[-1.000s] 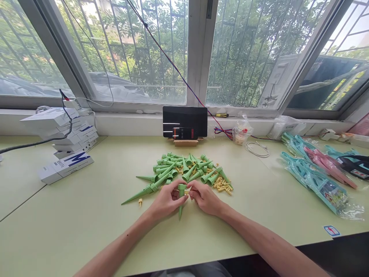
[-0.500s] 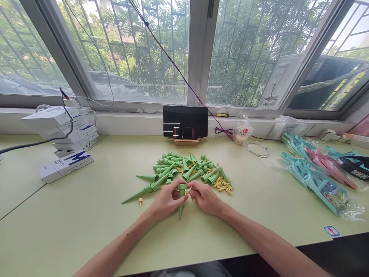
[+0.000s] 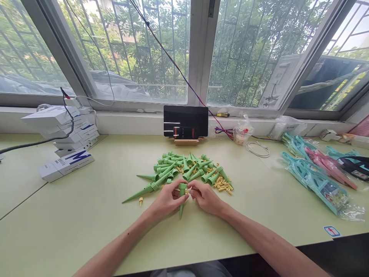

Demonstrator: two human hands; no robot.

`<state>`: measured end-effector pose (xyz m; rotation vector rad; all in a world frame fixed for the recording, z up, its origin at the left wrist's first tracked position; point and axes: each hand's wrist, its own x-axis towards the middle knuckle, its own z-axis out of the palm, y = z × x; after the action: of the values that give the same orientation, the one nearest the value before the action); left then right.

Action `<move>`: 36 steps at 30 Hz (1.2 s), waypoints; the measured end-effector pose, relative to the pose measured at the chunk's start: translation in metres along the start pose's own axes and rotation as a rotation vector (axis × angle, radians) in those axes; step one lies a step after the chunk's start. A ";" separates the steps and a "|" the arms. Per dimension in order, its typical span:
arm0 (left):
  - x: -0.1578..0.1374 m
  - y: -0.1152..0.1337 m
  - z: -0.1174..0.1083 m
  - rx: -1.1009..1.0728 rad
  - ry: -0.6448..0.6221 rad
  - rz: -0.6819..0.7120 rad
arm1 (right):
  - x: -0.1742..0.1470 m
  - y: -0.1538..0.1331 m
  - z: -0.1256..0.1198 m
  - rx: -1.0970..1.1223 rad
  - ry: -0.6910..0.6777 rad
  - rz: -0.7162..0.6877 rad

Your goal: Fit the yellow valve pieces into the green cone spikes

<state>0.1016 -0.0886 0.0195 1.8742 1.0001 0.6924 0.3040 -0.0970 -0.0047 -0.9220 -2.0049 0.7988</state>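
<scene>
My left hand (image 3: 170, 197) is closed around a green plastic spike (image 3: 182, 189), held upright with its ribbed cap on top and its tip pointing down. My right hand (image 3: 205, 196) pinches a small yellow plastic piece (image 3: 187, 191) against the spike's right side, just below the cap; the fingers partly cover it. Beyond both hands lies a pile of green spikes (image 3: 170, 169). Small yellow pieces (image 3: 223, 184) are heaped at the pile's right. One loose yellow piece (image 3: 141, 201) rests left of my left hand.
A phone (image 3: 186, 132) leans on a dark screen (image 3: 186, 115) at the back. White boxes (image 3: 66, 165) are stacked at left. A bagged cup (image 3: 242, 130) and white cable (image 3: 258, 149) sit back right. Bagged teal plastic items (image 3: 311, 179) lie at right.
Almost nothing differs. Both hands keep the green spike and the yellow piece in the same place, and the view has shifted very slightly.
</scene>
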 end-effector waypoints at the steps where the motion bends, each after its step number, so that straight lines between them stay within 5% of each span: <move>1: 0.000 0.001 0.000 0.005 0.001 -0.001 | 0.000 0.000 0.000 0.002 0.002 -0.001; 36: 0.000 -0.001 0.002 -0.146 -0.005 -0.059 | 0.000 -0.001 0.001 0.027 0.093 -0.001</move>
<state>0.1027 -0.0891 0.0180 1.7125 0.9715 0.7061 0.3024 -0.0976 -0.0041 -0.9255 -1.9094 0.7672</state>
